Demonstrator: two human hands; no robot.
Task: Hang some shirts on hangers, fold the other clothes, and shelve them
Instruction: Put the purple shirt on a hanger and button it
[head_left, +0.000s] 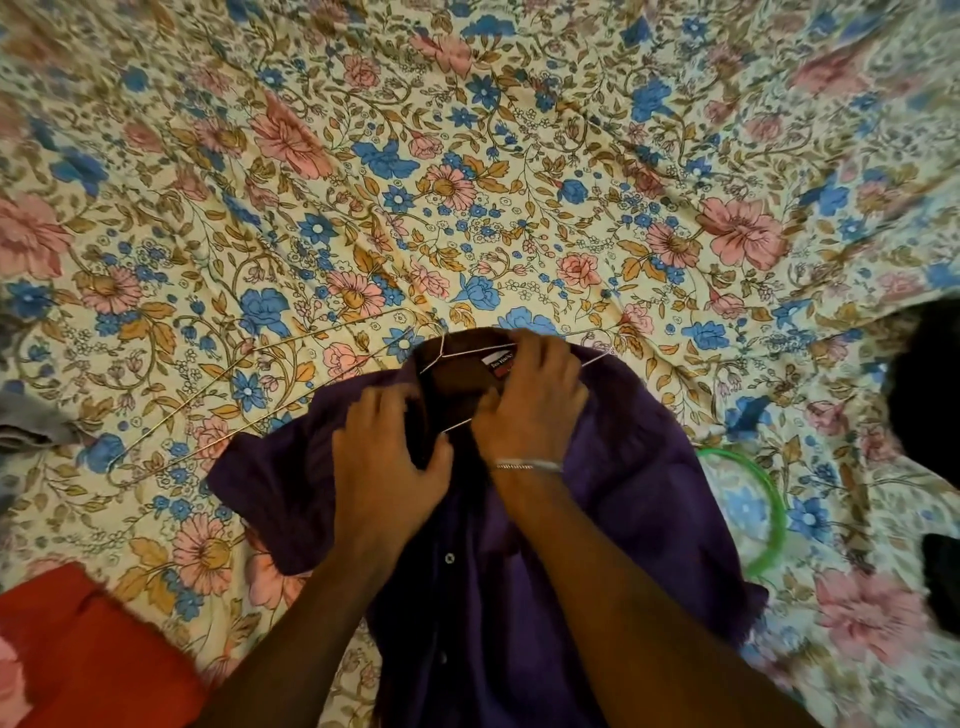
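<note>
Head view: purple shirt (597, 519) lies on the floral bedsheet (467, 182), collar at 12 o'clock, long axis 12 to 6.
Left hand (392, 467): fingers curled, gripping the placket.
Right hand (530, 400): fingers pinching the wire hanger (447, 353) in the collar.

— What is the bed covered with?
— A bedsheet (519, 156) of thin printed cloth, matt and creased, with a flower pattern.
— And the shirt (623, 493)?
— Purple woven cloth, matt, with small glossy buttons and a woven label at the collar.
— The hangers?
— The hanger (467, 358) in the collar is thin bare metal wire with a dull shine. The hoop (769, 499) at right looks like glossy green plastic.
— Near left?
— Red cloth (88, 654), smooth and matt.
</note>
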